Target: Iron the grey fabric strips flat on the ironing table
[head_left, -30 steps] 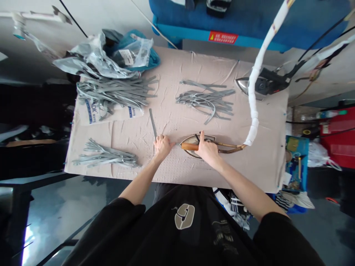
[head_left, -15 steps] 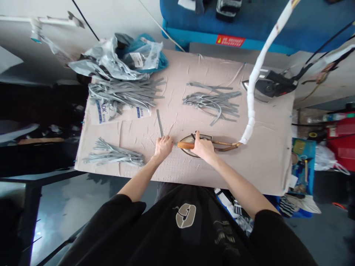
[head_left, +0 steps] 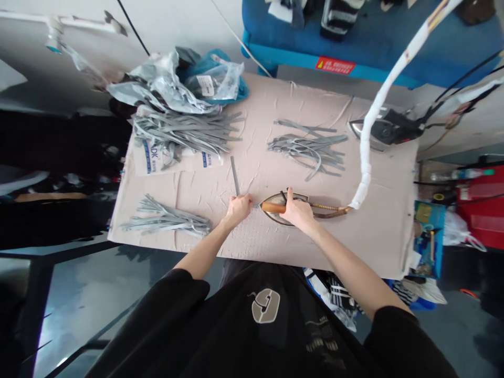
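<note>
My left hand [head_left: 239,210]: fingers pressed together, seemingly pinching end of grey strip [head_left: 235,176], which runs away above fingertips on table [head_left: 394,247]. Right hand [head_left: 298,212]: fingers wrapped on wooden handle [head_left: 273,208] of flatiron [head_left: 280,199], just right of left fingertips. Taut strip, steady grip work best.

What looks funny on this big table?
One grey strip lies all alone by the left hand, away from the bunched piles of strips. It looks odd because the others are heaped together.
</note>
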`<state>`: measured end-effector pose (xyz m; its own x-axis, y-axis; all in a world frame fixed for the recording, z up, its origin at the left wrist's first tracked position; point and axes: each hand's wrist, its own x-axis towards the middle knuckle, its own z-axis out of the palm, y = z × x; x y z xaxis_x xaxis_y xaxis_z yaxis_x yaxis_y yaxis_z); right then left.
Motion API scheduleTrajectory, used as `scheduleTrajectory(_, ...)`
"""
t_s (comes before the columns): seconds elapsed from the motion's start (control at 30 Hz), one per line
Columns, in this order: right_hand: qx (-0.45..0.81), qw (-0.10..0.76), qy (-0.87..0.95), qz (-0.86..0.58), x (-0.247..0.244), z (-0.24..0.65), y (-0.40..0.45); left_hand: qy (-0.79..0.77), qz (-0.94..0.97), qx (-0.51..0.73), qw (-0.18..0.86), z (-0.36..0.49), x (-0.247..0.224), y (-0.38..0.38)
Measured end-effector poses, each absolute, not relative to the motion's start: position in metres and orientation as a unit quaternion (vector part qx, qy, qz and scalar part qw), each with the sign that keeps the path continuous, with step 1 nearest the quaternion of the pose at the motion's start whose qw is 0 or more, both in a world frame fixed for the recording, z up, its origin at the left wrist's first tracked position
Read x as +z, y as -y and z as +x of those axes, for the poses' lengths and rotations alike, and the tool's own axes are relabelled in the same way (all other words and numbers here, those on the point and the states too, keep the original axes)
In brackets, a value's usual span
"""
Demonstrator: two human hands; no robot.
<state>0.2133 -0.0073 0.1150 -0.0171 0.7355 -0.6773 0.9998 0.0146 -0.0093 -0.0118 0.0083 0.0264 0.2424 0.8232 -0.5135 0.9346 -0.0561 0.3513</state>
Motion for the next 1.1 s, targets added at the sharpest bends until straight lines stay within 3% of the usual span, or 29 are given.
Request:
scheduleTrajectory(0.2, -0.254, 0.264, -0.660, 0.656, 0.114, 0.194, 0.001, -0.606, 0.718, -0.026, 0.341, -0.023, 0.015, 0.000)
scheduleTrajectory(0.67, -0.269, 0.195, -0.629, 0.703, 0.109, 0.178, 0.000, -0.614, 0.718, 0.050, 0.325, -0.032, 0.003, 0.009)
scheduleTrajectory(0.93, -0.260, 0.185, -0.536, 0.781, 0.112, 0.337, 0.049, -0.634, 0.688, 0.111, 0.334, -0.032, 0.003, 0.008)
scheduleTrajectory(1.1, -0.269, 0.072, -0.502, 0.819, 0.109, 0.462, 0.092, -0.648, 0.680, 0.149, 0.309, -0.030, 0.042, 0.010)
